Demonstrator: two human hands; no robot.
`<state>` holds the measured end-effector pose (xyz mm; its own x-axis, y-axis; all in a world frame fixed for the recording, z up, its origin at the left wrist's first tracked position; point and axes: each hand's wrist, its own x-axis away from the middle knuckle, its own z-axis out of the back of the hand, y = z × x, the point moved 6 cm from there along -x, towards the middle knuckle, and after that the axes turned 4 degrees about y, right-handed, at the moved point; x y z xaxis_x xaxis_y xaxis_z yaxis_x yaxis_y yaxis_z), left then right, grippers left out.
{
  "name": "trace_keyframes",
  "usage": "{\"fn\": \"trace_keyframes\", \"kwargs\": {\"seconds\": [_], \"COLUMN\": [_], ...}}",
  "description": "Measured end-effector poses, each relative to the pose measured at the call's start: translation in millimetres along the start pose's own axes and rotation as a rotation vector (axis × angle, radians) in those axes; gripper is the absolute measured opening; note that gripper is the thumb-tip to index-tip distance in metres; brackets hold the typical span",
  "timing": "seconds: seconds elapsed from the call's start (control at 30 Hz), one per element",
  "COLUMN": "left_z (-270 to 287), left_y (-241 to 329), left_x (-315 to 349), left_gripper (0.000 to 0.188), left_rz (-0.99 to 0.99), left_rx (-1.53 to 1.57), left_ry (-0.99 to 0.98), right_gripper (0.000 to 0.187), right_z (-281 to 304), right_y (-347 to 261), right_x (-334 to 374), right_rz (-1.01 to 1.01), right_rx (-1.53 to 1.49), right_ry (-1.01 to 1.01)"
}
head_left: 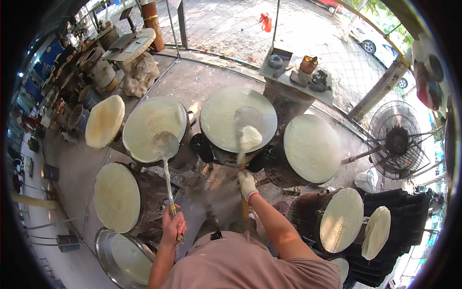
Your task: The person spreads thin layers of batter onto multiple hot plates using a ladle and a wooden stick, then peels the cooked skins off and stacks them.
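Clearly, the left hand (173,225) is clamping its fingers round a ladle (165,145), the gloved right hand (248,185) round a wooden-handled tool (241,159) over a pale disc (219,118).

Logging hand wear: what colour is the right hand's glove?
The glove is off-white with a red cuff edge; best seen in the head view.

The center griddle (216,113) stands directly before you, beneath the tool (240,156) in your right hand (248,185). The front-left griddle (147,118) lies to its left, beneath the ladle (165,144) in your left hand (173,225). The front-right griddle (313,149) lies to its right; a fan (397,140) stands farther right. To your left, a side griddle (117,197) stands ahead of a basin (103,244).
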<state>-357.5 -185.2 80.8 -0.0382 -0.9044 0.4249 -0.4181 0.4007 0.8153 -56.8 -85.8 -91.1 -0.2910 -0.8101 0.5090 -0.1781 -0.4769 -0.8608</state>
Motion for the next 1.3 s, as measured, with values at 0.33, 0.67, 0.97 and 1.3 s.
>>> {"fn": "trace_keyframes", "kwargs": {"seconds": [0.33,0.67,0.97,1.3], "left_z": [-132.5,-197.5,-183.1,-128.5], "left_y": [-43.3,-61.3,-55.4,-48.7], "left_x": [-19.4,-37.7,-51.8,-59.7], "left_gripper": [0.019,0.021,0.021,0.021], "left_rz": [0.072,0.09,0.116,0.218], "left_rx": [0.235,0.291,0.282,0.351], "left_ry": [-0.108,-0.122,-0.128,-0.2], "right_gripper": [0.036,0.032,0.039,0.039], "right_z": [131.1,162.6,167.4,122.8], "right_y": [-46.5,-65.2,-86.4,-76.3], "right_x": [-52.1,-117.2,-151.8,-119.2], "right_rz": [0.176,0.352,0.148,0.24], "right_rx": [0.478,0.5,0.709,-0.069], "right_ry": [-0.025,-0.15,0.202,0.326]}}
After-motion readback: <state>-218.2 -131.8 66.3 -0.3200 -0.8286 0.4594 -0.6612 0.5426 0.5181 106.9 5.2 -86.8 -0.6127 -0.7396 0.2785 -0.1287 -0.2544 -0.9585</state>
